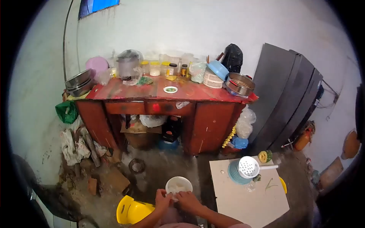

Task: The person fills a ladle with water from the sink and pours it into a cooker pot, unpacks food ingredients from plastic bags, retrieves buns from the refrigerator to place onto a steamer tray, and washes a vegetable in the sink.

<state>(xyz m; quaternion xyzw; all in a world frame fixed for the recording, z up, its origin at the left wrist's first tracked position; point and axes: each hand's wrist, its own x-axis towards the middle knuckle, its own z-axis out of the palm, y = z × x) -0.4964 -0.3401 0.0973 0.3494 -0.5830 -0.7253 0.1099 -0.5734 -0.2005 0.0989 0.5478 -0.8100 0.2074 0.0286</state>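
Observation:
A round white bowl [190, 183] is in front of me at the bottom middle, with pale, whitish contents [176, 187] in it. My left hand [162, 199] is at the near left of its rim, the fingers bent and pinched together. Close beside it, my right hand [188, 201] has its fingers curled at the near rim. A small pale bit shows between my fingertips, too blurred to name. What supports the bowl is hidden from view.
Right of me, a pale board [243, 201] carries a white colander [249, 167], a blue-green round item [235, 173] and a cut squash [265, 156]. A yellow chair [133, 211] is at lower left. Ahead stands a red desk [213, 127] with jars and pots; a fridge [281, 98] is beside it.

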